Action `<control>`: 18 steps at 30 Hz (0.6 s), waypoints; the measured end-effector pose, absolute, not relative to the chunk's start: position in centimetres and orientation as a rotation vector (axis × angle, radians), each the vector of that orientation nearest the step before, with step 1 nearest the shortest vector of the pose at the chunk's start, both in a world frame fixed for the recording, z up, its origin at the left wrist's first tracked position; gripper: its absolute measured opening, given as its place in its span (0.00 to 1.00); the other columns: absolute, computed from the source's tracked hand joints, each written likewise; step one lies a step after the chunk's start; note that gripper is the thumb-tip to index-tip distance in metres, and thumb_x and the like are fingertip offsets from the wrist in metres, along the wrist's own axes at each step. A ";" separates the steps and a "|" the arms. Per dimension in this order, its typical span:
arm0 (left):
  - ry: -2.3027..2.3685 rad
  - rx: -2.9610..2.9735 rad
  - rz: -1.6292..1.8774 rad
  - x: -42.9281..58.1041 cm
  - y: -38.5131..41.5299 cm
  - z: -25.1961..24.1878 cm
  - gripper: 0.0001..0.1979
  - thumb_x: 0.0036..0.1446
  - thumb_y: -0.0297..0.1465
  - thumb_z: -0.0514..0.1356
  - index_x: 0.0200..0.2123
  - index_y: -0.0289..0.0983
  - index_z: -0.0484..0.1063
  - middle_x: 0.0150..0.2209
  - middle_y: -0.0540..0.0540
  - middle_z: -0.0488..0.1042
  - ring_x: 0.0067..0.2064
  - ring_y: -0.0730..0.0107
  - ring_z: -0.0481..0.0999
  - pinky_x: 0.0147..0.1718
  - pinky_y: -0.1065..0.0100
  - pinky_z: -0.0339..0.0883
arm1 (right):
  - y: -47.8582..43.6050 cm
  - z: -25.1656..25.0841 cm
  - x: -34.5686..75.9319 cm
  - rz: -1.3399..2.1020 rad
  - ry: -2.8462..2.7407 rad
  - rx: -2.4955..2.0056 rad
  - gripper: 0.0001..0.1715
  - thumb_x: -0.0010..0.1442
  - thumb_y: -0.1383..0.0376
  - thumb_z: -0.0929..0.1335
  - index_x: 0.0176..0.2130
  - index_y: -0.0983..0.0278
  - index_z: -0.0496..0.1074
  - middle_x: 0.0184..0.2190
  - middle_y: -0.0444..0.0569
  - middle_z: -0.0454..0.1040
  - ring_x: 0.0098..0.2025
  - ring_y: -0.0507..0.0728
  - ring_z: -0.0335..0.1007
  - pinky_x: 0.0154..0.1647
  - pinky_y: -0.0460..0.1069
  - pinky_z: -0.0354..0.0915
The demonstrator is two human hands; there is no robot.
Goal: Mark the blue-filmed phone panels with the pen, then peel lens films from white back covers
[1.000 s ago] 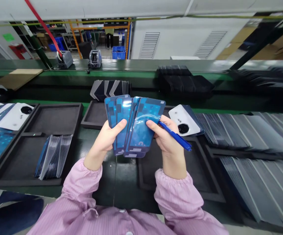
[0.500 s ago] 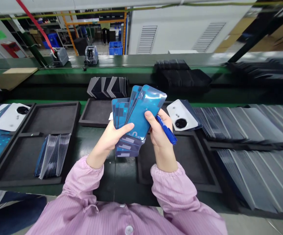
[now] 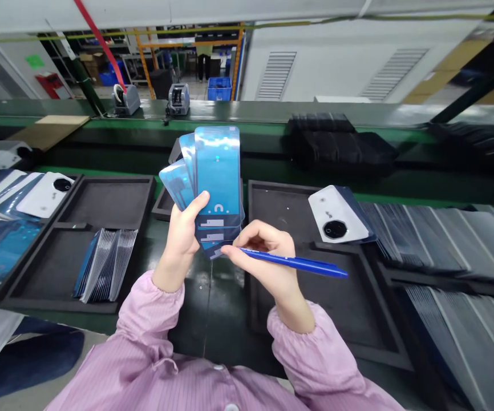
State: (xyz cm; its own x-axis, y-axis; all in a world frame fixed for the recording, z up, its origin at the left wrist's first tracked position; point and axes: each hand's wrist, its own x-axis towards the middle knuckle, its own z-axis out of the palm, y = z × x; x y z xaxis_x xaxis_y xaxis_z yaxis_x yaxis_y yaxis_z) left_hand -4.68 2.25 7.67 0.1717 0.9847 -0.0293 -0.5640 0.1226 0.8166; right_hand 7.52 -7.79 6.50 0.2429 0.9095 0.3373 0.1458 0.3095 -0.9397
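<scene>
Above the tabletop (image 3: 206, 314), between its left and right trays, we have the blue film-faced panels (image 3: 218, 171) spread in an upright fan. Our left hand (image 3: 182, 228) is closed on them near their lower left, thumb across the front, fingers hidden behind. Our right hand (image 3: 264, 245) is curled round a blue pen (image 3: 298, 264), thumb tip at the fan's lower edge—whether it pinches a panel too, we cannot tell. To do this well, we would press evenly with the left thumb so the thin panels do not slip, touch them by their borders, and point the pen away from the film. Our best room for lowering the hands is the tabletop strip running to its near edge. On its left, the left tray (image 3: 65, 305) holds leaning panels (image 3: 106, 265) at its near right corner; on its right is the raised rim of the right tray (image 3: 253, 285), a white panel (image 3: 326, 211) over its far right corner—worth giving our right elbow and the pen some margin. A small tray (image 3: 162, 208) sits just behind the fan.
</scene>
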 end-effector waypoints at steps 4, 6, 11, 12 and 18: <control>0.688 0.759 1.236 -4.5 2.0 7.6 0.22 0.39 0.39 0.79 0.36 0.36 0.78 0.33 0.47 0.83 0.36 0.56 0.85 0.44 0.56 0.80 | -7.6 6.4 7.4 0.616 -1.257 -1.166 0.27 0.52 0.54 0.82 0.19 0.62 0.68 0.17 0.42 0.70 0.19 0.51 0.62 0.19 0.46 0.58; 0.689 0.762 1.219 -4.4 1.8 7.6 0.22 0.39 0.40 0.79 0.36 0.36 0.79 0.32 0.47 0.82 0.36 0.56 0.85 0.43 0.56 0.80 | -7.6 6.4 7.4 0.577 -1.304 -1.180 0.28 0.54 0.54 0.81 0.18 0.62 0.67 0.16 0.42 0.70 0.18 0.51 0.62 0.19 0.46 0.57; 0.682 0.744 1.243 -4.4 1.7 7.6 0.22 0.39 0.39 0.79 0.36 0.36 0.79 0.32 0.47 0.82 0.35 0.57 0.84 0.41 0.58 0.81 | -7.5 6.2 7.5 0.541 -1.351 -1.194 0.27 0.56 0.55 0.80 0.19 0.62 0.68 0.17 0.42 0.71 0.19 0.51 0.63 0.20 0.46 0.58; 0.683 0.743 1.246 -4.4 1.7 7.6 0.22 0.39 0.39 0.79 0.36 0.36 0.79 0.33 0.47 0.83 0.35 0.57 0.85 0.40 0.58 0.80 | -7.5 6.2 7.5 0.530 -1.364 -1.202 0.28 0.56 0.55 0.80 0.19 0.62 0.68 0.17 0.42 0.70 0.19 0.51 0.63 0.21 0.47 0.58; 0.692 0.748 1.239 -4.4 1.7 7.5 0.22 0.40 0.39 0.79 0.37 0.36 0.80 0.34 0.46 0.83 0.36 0.56 0.85 0.41 0.58 0.80 | -7.8 6.0 7.4 0.587 -1.355 -1.245 0.29 0.55 0.53 0.81 0.19 0.62 0.66 0.17 0.41 0.68 0.20 0.51 0.63 0.21 0.47 0.57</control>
